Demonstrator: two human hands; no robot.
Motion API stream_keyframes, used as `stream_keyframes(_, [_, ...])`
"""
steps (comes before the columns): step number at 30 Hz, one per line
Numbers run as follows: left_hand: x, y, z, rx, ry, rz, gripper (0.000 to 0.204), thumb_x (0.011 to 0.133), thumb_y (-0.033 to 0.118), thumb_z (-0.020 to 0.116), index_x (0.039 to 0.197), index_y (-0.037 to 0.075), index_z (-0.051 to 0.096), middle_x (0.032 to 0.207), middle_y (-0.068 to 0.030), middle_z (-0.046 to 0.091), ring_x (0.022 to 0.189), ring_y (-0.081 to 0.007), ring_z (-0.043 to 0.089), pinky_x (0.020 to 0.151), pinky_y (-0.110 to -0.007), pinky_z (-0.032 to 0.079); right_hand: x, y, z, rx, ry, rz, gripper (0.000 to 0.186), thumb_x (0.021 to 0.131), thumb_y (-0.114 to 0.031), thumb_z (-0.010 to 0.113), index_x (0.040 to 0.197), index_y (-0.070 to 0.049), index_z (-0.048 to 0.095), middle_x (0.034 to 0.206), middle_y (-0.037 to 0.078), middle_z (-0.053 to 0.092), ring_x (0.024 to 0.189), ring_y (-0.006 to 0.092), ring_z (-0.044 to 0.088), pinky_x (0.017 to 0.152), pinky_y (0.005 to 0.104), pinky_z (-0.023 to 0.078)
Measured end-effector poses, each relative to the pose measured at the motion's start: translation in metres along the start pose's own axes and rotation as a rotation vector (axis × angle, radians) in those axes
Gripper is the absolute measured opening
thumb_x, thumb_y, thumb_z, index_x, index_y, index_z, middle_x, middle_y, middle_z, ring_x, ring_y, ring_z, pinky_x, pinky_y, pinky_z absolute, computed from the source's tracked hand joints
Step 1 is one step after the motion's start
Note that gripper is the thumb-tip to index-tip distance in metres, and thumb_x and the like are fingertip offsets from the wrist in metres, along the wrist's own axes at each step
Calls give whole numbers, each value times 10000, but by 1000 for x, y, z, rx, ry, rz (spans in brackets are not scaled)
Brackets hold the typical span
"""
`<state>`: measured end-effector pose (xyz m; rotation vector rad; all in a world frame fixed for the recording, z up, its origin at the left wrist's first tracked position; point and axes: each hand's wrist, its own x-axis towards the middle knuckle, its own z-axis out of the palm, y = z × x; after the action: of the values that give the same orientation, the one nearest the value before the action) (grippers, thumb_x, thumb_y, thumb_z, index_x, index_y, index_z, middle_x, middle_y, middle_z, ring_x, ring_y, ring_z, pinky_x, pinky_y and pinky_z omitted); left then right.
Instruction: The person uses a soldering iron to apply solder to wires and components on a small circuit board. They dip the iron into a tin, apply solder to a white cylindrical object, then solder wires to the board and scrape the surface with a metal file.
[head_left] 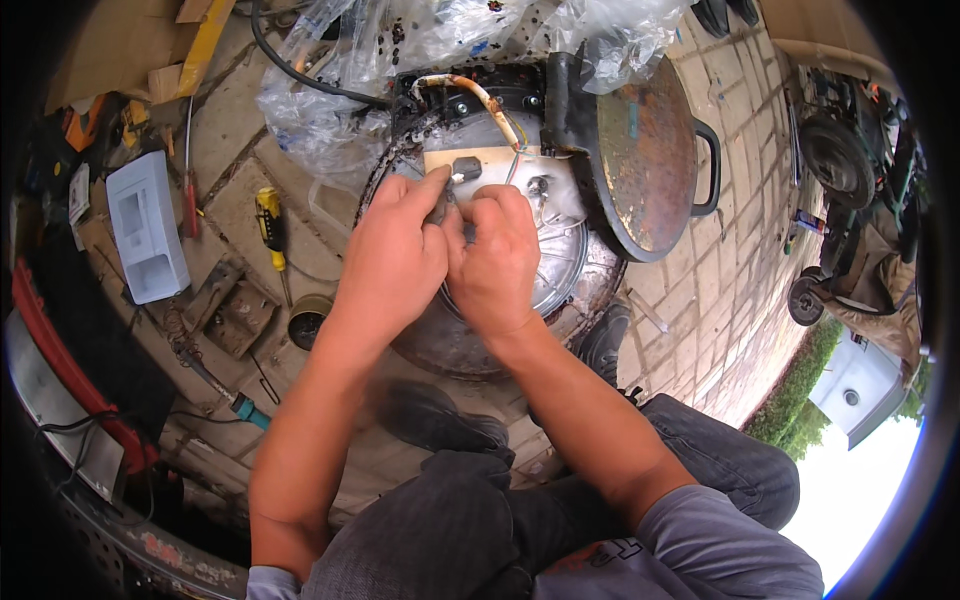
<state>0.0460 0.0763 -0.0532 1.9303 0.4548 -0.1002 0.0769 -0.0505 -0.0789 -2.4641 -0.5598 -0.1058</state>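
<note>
A round metal appliance base (560, 280) lies upside down on the paving between my feet, with a pale plate (495, 160), a small black part (467, 167) and an orange-sleeved wire (490, 105) showing on it. My left hand (395, 255) and my right hand (495, 260) are pressed together over its middle. Both pinch a small dark piece at the fingertips, just below the black part. What exactly the piece is stays hidden by the fingers.
A rusty round lid with black handle (650, 150) leans at the right. Clear plastic bags (330, 90) lie behind. On the left are a yellow-handled screwdriver (269, 225), a grey plastic box (148, 225), a small round tin (305, 320), and a blue-handled tool (245, 408). My black shoes (440, 420) stand near.
</note>
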Motion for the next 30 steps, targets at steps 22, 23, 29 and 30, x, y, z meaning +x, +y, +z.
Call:
stream_keyframes(22, [15, -11, -5, 8, -126, -6, 488, 830, -37, 458, 1278, -36, 654, 967, -203, 615, 907, -347, 613, 851, -387, 494, -2, 1, 11, 62, 37, -4, 138, 784, -39, 697, 858, -41, 581, 945, 125, 564, 887, 331, 548, 755, 440, 391])
stream_keyframes(23, [15, -10, -6, 1, -133, -21, 489, 831, -37, 457, 1278, -36, 654, 966, -203, 615, 906, -346, 613, 851, -386, 493, -2, -1, 11, 68, 33, -1, 140, 782, -39, 698, 857, -42, 580, 942, 125, 563, 886, 332, 549, 753, 442, 390])
stream_keyframes(29, [16, -13, -7, -11, -145, -33, 501, 829, -35, 450, 1287, -26, 654, 963, -201, 615, 898, -342, 612, 852, -383, 491, -3, -9, 16, 13, 65, 80, 128, 791, -42, 696, 852, -41, 584, 943, 125, 558, 885, 332, 551, 758, 449, 391])
stream_keyframes(30, [16, -14, -7, -3, -144, -23, 501, 829, -34, 451, 1286, -25, 655, 965, -200, 616, 899, -340, 613, 851, -382, 491, -4, -7, 16, 24, 50, 73, 125, 794, -44, 696, 853, -40, 586, 946, 127, 559, 889, 332, 551, 762, 449, 391])
